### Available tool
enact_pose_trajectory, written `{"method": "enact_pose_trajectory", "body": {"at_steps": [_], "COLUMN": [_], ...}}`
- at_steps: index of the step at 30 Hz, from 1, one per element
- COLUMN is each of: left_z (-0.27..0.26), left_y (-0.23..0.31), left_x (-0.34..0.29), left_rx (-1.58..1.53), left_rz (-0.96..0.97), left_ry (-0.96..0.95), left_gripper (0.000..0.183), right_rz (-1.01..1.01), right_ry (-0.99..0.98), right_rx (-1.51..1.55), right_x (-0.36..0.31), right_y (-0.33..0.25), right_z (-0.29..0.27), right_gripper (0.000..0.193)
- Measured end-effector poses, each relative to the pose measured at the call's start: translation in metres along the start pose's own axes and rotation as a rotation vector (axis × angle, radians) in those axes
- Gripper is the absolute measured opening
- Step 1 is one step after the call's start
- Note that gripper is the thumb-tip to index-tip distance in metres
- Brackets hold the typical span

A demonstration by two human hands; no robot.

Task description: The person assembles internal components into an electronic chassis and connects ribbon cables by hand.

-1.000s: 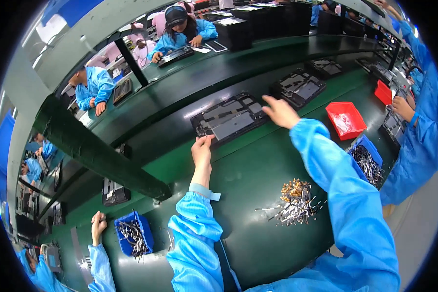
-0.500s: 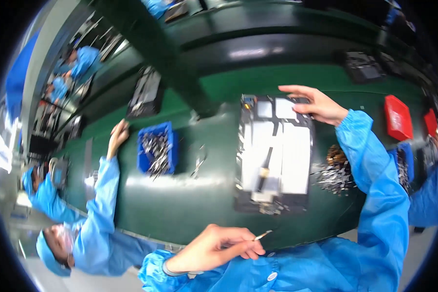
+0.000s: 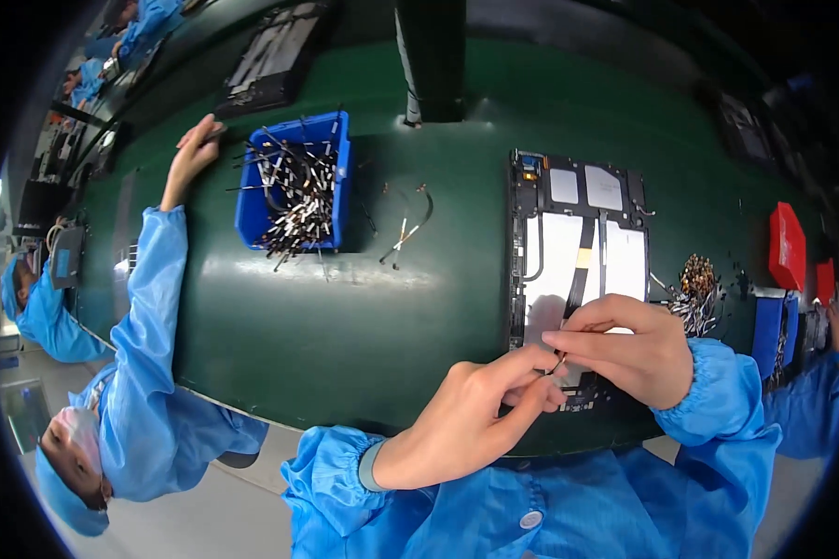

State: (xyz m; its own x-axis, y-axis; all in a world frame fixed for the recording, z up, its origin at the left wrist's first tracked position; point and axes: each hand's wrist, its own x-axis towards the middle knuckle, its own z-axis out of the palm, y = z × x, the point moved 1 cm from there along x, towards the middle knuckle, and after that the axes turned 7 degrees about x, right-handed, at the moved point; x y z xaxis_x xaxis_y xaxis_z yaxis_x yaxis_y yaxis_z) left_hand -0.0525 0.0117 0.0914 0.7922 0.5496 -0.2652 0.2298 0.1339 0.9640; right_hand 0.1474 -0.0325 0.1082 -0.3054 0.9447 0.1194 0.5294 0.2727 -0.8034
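Note:
My left hand [image 3: 471, 415] pinches a short thin dark cable [image 3: 557, 364] between thumb and fingertips. The fingertips of my right hand [image 3: 632, 349] close on the same cable from the other side. Both hands are over the near end of an opened tablet-like device [image 3: 628, 252], partly covering it. Its black frame holds white battery panels, with a dark ribbon cable [image 3: 583, 270] running lengthwise over them. To the right of the device lies a bundle of small cables [image 3: 694, 296] with silvery and coppery ends.
A blue bin [image 3: 342, 186] full of short cables stands left, with a few loose cables [image 3: 408, 231] beside it. Behind rises a dark post [image 3: 431, 65]. At right are a red bin [image 3: 786, 247] and another blue bin [image 3: 767, 335]. A co-worker's arm [image 3: 158, 289] reaches over the table.
My right hand has come back from the device's far end to meet my left at its near end, and now pinches the cable. The view has shifted.

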Motion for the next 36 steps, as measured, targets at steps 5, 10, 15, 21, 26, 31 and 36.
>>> {"method": "enact_pose_trajectory", "body": {"at_steps": [5,10,15,21,26,31,36], "left_z": [-0.011,-0.027,-0.028,-0.028,-0.031,-0.034,-0.039], "left_y": [0.002,-0.011,-0.022,-0.033,-0.035,-0.038,-0.036], "left_x": [0.0,0.012,0.022,0.031,0.039,0.046,0.047], "left_rx": [0.282,0.93,1.058,1.246,1.393,1.443,1.454], "left_rz": [0.183,0.429,0.48,0.581,0.689,0.796,0.8], "left_ry": [0.068,0.382,0.357,0.337,0.326,0.319,0.289], "left_gripper": [0.017,0.028,0.032,0.032,0.027,0.027,0.032], "right_rz": [0.278,0.544,0.577,0.608,0.56,0.565,0.467], "right_ry": [0.164,0.306,0.34,0.346,0.338,0.329,0.302], "right_rx": [0.304,0.677,0.631,0.624,0.615,0.588,0.502], "right_x": [0.015,0.033,0.039,0.039,0.039,0.039,0.04], "right_y": [0.018,0.052,0.052,0.054,0.054,0.053,0.05], "right_z": [0.001,0.009,0.015,0.017,0.016,0.016,0.013], "right_gripper": [0.023,0.018,0.016,0.015,0.013,0.012,0.014]}}
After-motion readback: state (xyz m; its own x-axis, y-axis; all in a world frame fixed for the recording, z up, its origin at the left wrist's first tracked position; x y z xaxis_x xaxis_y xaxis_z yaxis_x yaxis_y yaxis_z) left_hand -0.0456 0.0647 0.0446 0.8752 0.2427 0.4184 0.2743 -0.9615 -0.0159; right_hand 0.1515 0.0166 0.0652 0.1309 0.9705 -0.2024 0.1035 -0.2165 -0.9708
